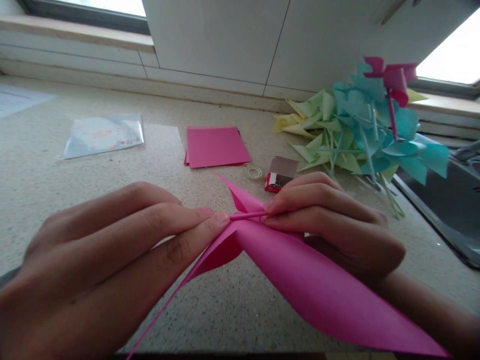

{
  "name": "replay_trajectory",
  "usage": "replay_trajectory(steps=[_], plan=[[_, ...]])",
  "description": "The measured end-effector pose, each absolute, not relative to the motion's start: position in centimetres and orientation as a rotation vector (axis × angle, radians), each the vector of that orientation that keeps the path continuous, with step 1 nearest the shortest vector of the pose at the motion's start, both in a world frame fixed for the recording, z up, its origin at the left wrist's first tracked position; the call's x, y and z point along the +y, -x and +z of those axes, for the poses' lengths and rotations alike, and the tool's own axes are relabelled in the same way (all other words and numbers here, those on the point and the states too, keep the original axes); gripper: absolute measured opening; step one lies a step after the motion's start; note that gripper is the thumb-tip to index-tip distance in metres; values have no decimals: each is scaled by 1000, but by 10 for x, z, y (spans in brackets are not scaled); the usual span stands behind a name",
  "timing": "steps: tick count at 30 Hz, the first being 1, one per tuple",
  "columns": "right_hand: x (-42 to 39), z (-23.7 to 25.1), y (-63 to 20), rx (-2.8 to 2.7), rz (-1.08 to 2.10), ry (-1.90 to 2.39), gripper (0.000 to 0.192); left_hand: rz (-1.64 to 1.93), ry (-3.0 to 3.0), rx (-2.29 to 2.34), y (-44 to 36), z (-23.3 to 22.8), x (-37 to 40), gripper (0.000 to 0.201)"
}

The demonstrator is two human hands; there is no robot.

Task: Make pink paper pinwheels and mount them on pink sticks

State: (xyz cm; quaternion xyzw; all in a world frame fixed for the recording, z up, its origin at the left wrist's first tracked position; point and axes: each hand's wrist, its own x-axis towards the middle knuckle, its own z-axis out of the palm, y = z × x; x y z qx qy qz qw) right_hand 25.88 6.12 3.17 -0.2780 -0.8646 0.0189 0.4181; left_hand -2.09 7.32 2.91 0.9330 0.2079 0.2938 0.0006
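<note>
A pink paper pinwheel [300, 270] is held low over the speckled counter [75, 165], its folded blades spreading toward me. My left hand [112, 260] pinches the pinwheel's centre with its fingertips. My right hand [333, 220] grips a thin pink stick [247, 216] that lies across the centre between both hands' fingertips. A long pink strip, perhaps the stick's other end, runs down to the lower left under my left hand.
A stack of pink paper squares [215, 146] lies further back. Beside it are a clear tape roll [254, 172] and a small red box [279, 175]. Finished yellow, green, blue and pink pinwheels [360, 130] pile at the right. A plastic packet [103, 135] lies left.
</note>
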Motion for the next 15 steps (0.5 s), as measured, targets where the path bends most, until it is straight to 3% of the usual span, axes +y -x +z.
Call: replay_trajectory(steps=[15], plan=[[60,26,-254,-2057,191,668,9,873,-2946,685,28,26,74,45]])
